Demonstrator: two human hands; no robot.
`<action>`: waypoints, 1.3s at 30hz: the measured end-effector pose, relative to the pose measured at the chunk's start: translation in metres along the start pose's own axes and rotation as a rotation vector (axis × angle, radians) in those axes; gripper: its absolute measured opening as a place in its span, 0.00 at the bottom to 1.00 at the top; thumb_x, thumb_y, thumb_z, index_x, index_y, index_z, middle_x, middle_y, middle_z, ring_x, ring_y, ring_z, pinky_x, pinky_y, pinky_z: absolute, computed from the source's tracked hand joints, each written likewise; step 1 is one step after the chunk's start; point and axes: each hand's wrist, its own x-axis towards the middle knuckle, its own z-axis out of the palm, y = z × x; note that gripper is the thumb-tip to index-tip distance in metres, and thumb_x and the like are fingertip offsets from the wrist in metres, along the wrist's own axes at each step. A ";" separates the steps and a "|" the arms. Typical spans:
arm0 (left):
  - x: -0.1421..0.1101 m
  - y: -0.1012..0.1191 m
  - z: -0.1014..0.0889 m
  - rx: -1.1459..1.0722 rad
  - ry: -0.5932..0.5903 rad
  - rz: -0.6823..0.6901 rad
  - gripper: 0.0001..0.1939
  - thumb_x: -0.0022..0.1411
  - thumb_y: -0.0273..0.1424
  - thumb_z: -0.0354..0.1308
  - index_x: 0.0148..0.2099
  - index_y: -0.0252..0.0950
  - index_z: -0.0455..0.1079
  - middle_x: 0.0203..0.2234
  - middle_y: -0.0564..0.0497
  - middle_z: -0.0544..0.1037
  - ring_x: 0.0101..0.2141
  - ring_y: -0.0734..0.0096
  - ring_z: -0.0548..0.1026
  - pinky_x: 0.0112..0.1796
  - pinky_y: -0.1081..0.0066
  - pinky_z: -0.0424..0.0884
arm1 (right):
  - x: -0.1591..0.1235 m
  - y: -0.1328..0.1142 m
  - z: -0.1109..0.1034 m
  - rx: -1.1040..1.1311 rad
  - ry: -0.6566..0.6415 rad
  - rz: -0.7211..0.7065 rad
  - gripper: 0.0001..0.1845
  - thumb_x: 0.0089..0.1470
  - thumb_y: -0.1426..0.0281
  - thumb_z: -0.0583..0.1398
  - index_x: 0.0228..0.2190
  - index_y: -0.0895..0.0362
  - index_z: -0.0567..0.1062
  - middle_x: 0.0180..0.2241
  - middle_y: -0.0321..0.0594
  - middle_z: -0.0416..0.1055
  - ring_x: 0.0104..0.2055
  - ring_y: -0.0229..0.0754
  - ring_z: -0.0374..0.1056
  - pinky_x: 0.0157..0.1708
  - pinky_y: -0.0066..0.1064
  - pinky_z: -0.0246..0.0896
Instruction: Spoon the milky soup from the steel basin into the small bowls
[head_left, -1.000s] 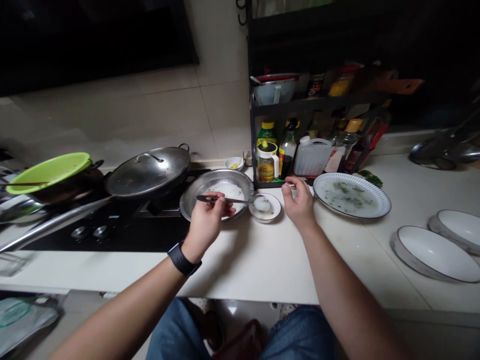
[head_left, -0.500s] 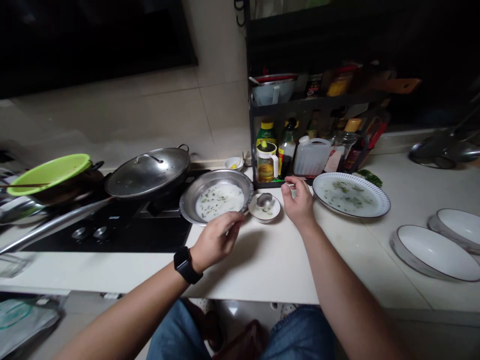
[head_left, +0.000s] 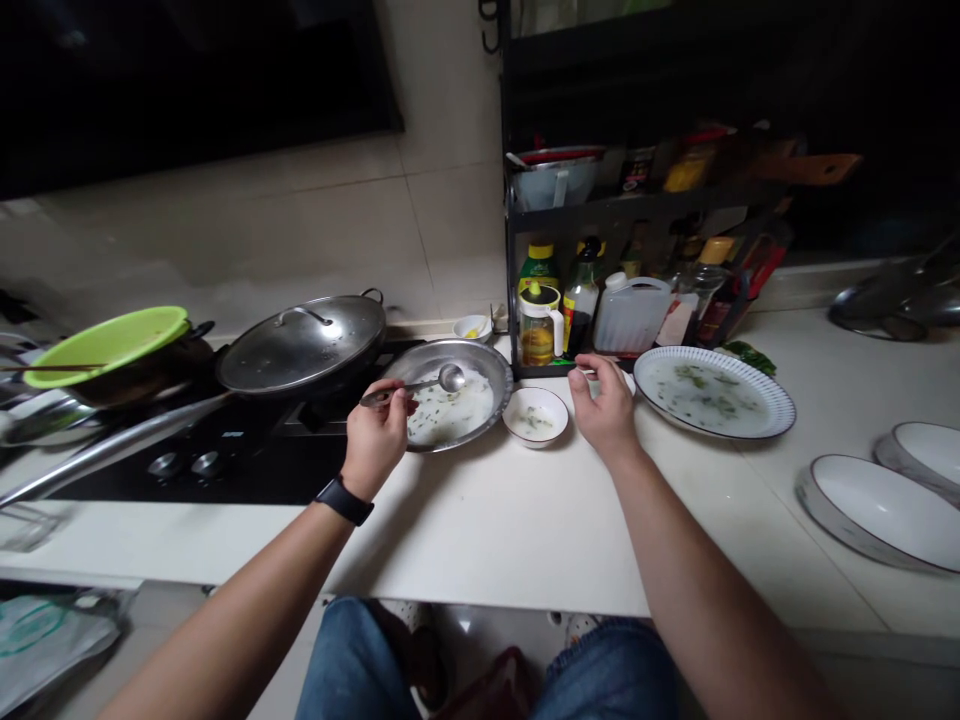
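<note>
Pinching the handle of a long steel spoon [head_left: 405, 389] in a narrow grip, the left hand [head_left: 373, 440] holds the spoon's bowl over a shallow steel bowl [head_left: 491, 383] of milky liquid flecked with green. That bowl sits near the back edge of the desk [head_left: 480, 540], just beside a black gas hob [head_left: 225, 465] and a lidded wok [head_left: 304, 345]. The spoon should be light, stiff and slick when wet, so the handle's far end offers the surest hold. The steel bowl is probably light too, but its liquid could slosh, so it would be safest taken by the rim with both hands.

A small white ceramic bowl [head_left: 534, 417] stands just right of the steel bowl, with a little liquid and green flecks inside; it looks fragile and is best lifted by its rim. The right hand [head_left: 606, 405] rests close beside it, fingers curled narrowly near a white dish [head_left: 622, 382], partly hidden behind them. Whether those fingers hold anything, the picture does not settle. Farther right lies a blue-rimmed plate [head_left: 780, 410] with a thin film of similar liquid.
</note>
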 end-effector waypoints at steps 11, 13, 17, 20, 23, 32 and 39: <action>-0.010 -0.022 -0.006 0.041 -0.087 -0.040 0.11 0.63 0.37 0.64 0.46 0.37 0.74 0.27 0.47 0.82 0.31 0.59 0.83 0.31 0.68 0.74 | 0.000 -0.002 0.000 0.006 0.007 0.002 0.16 0.66 0.57 0.58 0.45 0.55 0.75 0.46 0.52 0.78 0.47 0.52 0.74 0.45 0.46 0.74; -0.007 -0.022 -0.002 -0.051 -0.060 -0.128 0.13 0.64 0.39 0.63 0.45 0.36 0.72 0.27 0.47 0.82 0.28 0.60 0.82 0.29 0.68 0.75 | 0.000 -0.002 0.000 0.006 0.005 0.012 0.16 0.66 0.57 0.57 0.45 0.55 0.75 0.46 0.51 0.78 0.47 0.52 0.74 0.45 0.46 0.74; 0.001 -0.018 0.001 -0.316 0.010 -0.341 0.15 0.60 0.40 0.64 0.41 0.35 0.69 0.26 0.47 0.80 0.25 0.61 0.81 0.30 0.64 0.79 | 0.000 -0.001 0.000 0.006 0.004 0.008 0.17 0.65 0.56 0.58 0.45 0.55 0.75 0.45 0.51 0.78 0.47 0.52 0.74 0.44 0.46 0.74; 0.004 -0.014 0.000 -0.398 0.023 -0.407 0.14 0.59 0.38 0.65 0.41 0.34 0.68 0.26 0.47 0.81 0.25 0.62 0.82 0.32 0.62 0.80 | 0.000 -0.001 0.000 0.005 -0.001 0.006 0.16 0.65 0.57 0.58 0.45 0.55 0.75 0.45 0.50 0.78 0.47 0.52 0.74 0.44 0.46 0.74; 0.008 -0.007 -0.002 -0.439 0.025 -0.413 0.14 0.58 0.36 0.65 0.41 0.34 0.68 0.25 0.47 0.81 0.25 0.62 0.82 0.32 0.62 0.81 | 0.000 0.000 0.000 0.003 -0.007 0.003 0.15 0.65 0.57 0.58 0.46 0.54 0.75 0.46 0.50 0.78 0.47 0.52 0.74 0.44 0.46 0.74; 0.022 0.023 -0.007 -0.473 0.021 -0.362 0.12 0.58 0.33 0.64 0.41 0.33 0.69 0.23 0.48 0.79 0.27 0.60 0.83 0.33 0.62 0.81 | 0.000 0.000 0.000 0.004 -0.012 0.013 0.16 0.66 0.57 0.58 0.46 0.55 0.75 0.45 0.51 0.78 0.45 0.52 0.74 0.45 0.47 0.73; 0.019 0.050 0.004 -0.508 -0.057 -0.339 0.11 0.61 0.34 0.65 0.41 0.34 0.68 0.26 0.46 0.80 0.29 0.59 0.84 0.33 0.61 0.82 | 0.001 0.000 -0.001 0.008 0.002 0.011 0.16 0.66 0.57 0.58 0.45 0.55 0.76 0.45 0.50 0.78 0.45 0.51 0.74 0.45 0.46 0.74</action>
